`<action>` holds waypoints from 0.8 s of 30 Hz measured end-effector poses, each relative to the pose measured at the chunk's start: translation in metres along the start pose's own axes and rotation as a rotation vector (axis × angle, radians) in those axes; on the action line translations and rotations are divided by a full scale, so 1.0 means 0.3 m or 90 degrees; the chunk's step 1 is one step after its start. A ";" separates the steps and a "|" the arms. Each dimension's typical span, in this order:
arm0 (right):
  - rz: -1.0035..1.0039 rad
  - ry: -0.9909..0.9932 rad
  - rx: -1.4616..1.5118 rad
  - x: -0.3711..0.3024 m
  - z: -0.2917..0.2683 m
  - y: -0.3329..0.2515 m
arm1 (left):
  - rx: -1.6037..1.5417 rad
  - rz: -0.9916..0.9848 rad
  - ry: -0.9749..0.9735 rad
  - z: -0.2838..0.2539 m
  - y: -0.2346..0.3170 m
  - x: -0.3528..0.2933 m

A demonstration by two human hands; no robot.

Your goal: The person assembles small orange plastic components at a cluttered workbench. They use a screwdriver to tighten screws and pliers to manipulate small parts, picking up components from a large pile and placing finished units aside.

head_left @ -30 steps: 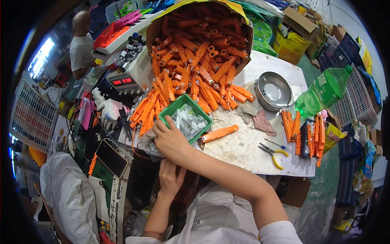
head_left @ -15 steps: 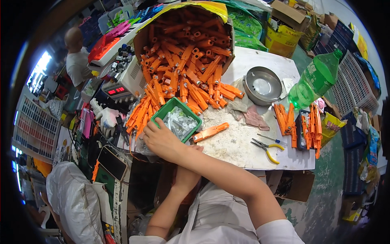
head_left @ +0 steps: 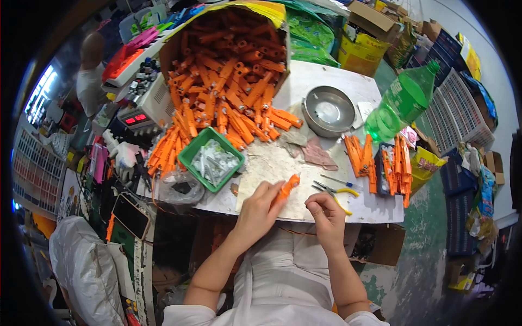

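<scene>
My left hand (head_left: 258, 211) is closed around an orange plastic housing (head_left: 292, 184), whose narrow end points away from me over the table's near edge. My right hand (head_left: 329, 218) is beside it, thumb and index finger pinched together. Whatever sits in that pinch is too small to make out. Left of my hands stands a green tray (head_left: 190, 154) of small whitish and clear parts. Yellow-handled pliers (head_left: 342, 191) lie just beyond my right hand, beside a thin screwdriver (head_left: 343, 183).
A large box (head_left: 282, 22) spills orange housings (head_left: 224, 103) onto the white table (head_left: 312, 77). Behind the right hand are a steel bowl (head_left: 329, 111), a pink cloth (head_left: 318, 154) and a green bottle (head_left: 399, 103). More housings (head_left: 401, 168) stand at right. A phone (head_left: 131, 216) lies lower left.
My right hand has left the green tray and swung right, so my arms no longer cross. The left hand has come up with the orange housing, which lay on the table before.
</scene>
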State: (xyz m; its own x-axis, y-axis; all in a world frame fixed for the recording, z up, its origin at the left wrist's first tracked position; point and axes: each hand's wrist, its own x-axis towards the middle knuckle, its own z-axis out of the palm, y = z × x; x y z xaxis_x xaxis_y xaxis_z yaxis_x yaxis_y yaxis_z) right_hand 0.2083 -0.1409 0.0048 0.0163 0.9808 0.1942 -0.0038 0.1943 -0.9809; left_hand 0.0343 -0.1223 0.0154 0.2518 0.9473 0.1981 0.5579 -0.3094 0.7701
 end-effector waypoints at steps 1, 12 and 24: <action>-0.052 0.026 -0.040 -0.007 -0.013 0.000 | -0.062 0.001 -0.043 0.010 0.028 -0.027; -0.293 0.072 -0.330 -0.072 -0.116 -0.041 | -0.473 -0.137 -0.156 0.148 0.123 -0.149; -0.082 0.054 -0.129 -0.089 -0.129 -0.054 | -0.561 -0.161 -0.181 0.175 0.118 -0.157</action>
State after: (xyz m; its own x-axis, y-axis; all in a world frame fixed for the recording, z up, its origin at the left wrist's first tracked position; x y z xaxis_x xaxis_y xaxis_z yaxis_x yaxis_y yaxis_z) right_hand 0.2467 -0.1707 0.0152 0.0876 0.9418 0.3246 0.2037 0.3020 -0.9313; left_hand 0.0836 -0.1822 0.0015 0.4532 0.8856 -0.1018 -0.1432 0.1850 0.9723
